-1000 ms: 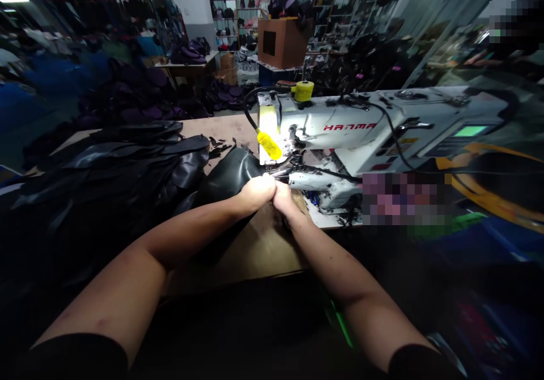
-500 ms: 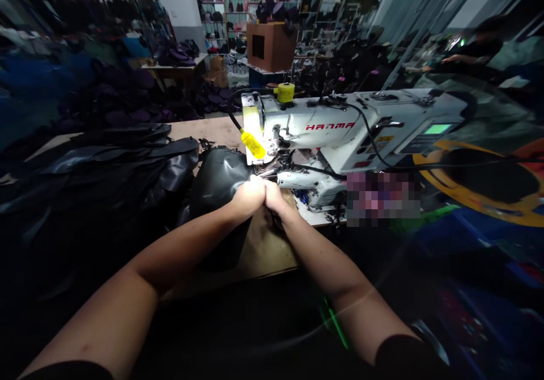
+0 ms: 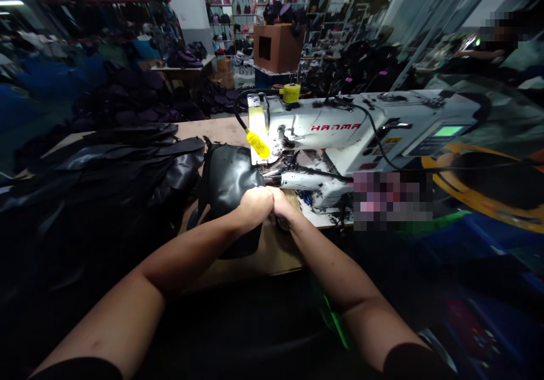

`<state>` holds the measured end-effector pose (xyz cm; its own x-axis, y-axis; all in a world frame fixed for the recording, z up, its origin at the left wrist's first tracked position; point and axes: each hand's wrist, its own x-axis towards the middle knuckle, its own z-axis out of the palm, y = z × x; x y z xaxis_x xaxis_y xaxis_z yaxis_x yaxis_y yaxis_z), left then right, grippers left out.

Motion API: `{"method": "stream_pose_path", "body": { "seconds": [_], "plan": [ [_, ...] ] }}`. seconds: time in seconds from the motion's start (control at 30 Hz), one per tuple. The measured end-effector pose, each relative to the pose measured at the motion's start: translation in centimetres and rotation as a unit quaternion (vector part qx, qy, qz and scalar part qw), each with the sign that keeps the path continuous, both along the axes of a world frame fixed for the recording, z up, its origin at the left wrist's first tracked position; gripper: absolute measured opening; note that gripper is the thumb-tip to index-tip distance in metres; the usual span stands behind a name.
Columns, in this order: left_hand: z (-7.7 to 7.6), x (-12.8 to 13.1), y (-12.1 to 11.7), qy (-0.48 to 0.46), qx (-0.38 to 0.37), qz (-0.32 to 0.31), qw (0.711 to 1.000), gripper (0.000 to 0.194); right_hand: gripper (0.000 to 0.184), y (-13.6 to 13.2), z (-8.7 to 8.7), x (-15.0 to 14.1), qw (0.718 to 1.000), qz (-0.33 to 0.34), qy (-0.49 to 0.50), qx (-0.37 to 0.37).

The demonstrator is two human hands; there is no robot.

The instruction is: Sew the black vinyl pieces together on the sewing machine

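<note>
Gripping edge of black piece [image 3: 233,178] in closed left hand [image 3: 256,203], touching right hand [image 3: 281,205]; cannot tell hold of right hand. Black piece at needle end of sewing machine [image 3: 310,122].

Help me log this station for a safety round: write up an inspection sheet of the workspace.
Surface: tan tabletop, partly covered.
Job's things: glossy black piece beside the head of the white sewing machine; yellow lamp lit above.
Clutter: heaped black sheets at left; dark scraps around the machine.
Hands: left hand and right hand together at the piece's edge; fingertips hidden.
Cables: black cable draped over the machine, trailing right.
Surroundings: brown box, filled shelves behind; a person at far right.
</note>
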<state>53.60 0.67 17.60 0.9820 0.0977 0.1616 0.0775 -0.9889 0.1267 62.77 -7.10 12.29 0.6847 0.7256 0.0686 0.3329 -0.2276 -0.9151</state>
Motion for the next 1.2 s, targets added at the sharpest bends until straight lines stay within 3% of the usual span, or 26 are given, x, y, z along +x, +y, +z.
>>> {"method": "stream_pose_path", "body": {
  "seconds": [0.23,0.43,0.5,0.67,0.73,0.8,0.87,1.0,1.2],
  "plan": [
    [1.0,-1.0,0.0,0.074,0.067,0.034,0.994,0.028,0.016,0.2,0.2,-0.1,1.0,-0.019,-0.01,-0.019],
    [0.0,-3.2,1.3,0.076,-0.038,0.139,0.987,0.03,0.011,0.5,0.8,-0.2,0.997,-0.02,-0.005,-0.069],
    [0.8,-3.9,1.8,0.093,-0.038,0.129,0.986,0.028,0.015,0.9,1.0,-0.3,0.995,-0.034,0.003,-0.093],
    [4.7,-3.8,1.6,0.051,0.108,0.131,0.984,0.032,0.018,1.4,0.9,-1.1,0.989,-0.061,0.008,-0.138],
    [5.4,-3.6,1.1,0.057,0.134,0.07,0.987,0.027,0.018,0.5,0.6,-1.9,0.988,-0.046,-0.003,-0.145],
    [5.0,-3.6,0.6,0.096,0.132,-0.016,0.986,0.021,0.019,-1.2,0.1,-2.7,0.989,-0.019,-0.017,-0.148],
    [4.0,-3.7,0.2,0.124,0.117,-0.063,0.983,0.019,0.02,-3.1,-0.3,-3.3,0.986,0.0,-0.034,-0.164],
    [2.3,-3.0,-0.2,0.105,0.095,-0.042,0.989,0.021,0.024,-5.1,-0.1,-3.2,0.98,0.011,-0.059,-0.189],
    [2.0,-0.6,0.7,0.073,0.095,-0.012,0.993,0.021,0.018,-2.5,1.3,-1.0,0.979,0.017,-0.072,-0.191]
  ]
}}
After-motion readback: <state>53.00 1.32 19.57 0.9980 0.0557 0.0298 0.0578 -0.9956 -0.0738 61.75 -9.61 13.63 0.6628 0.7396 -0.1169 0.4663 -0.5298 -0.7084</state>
